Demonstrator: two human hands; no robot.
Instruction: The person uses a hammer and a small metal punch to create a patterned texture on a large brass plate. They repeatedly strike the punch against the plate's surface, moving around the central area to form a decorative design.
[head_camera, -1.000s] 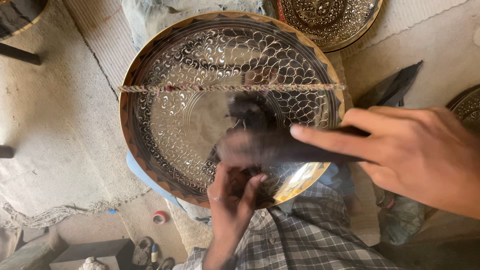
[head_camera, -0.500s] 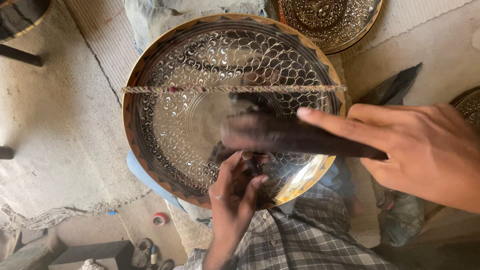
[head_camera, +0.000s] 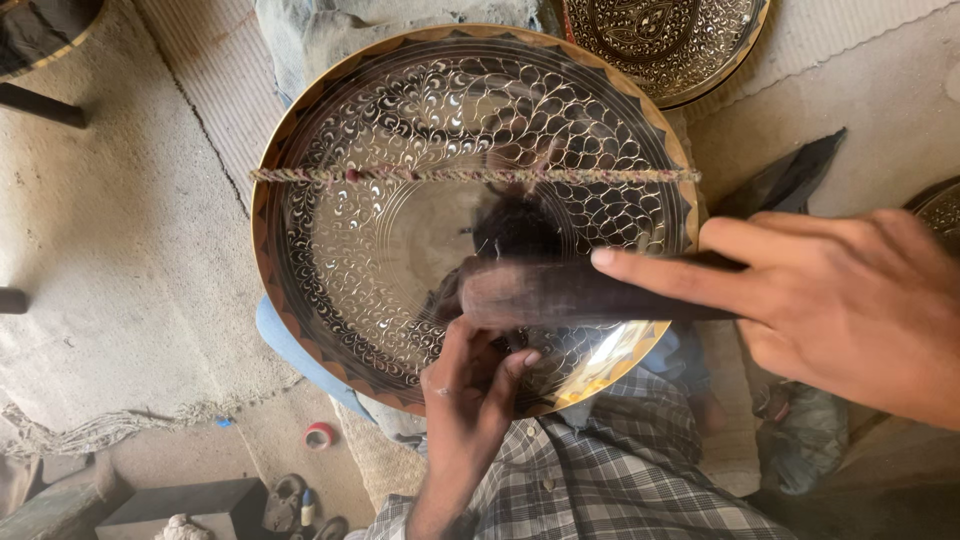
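A large round metal plate, covered in fine engraved scale patterns, lies tilted on my lap. A twisted cord stretches across its upper half. My right hand grips the handle of a dark hammer, index finger stretched along it. The blurred hammer head hangs just above my left hand. That hand pinches a small thin tool against the plate's lower middle; the tool is mostly hidden by the fingers.
A second engraved plate lies at the top right, with a dark pointed object beside the big plate's right rim. A pale rug covers the floor on the left. A red tape roll lies below.
The hammer head rose a little, then dropped back over my left fingers. My left hand stays at the same spot on the plate.
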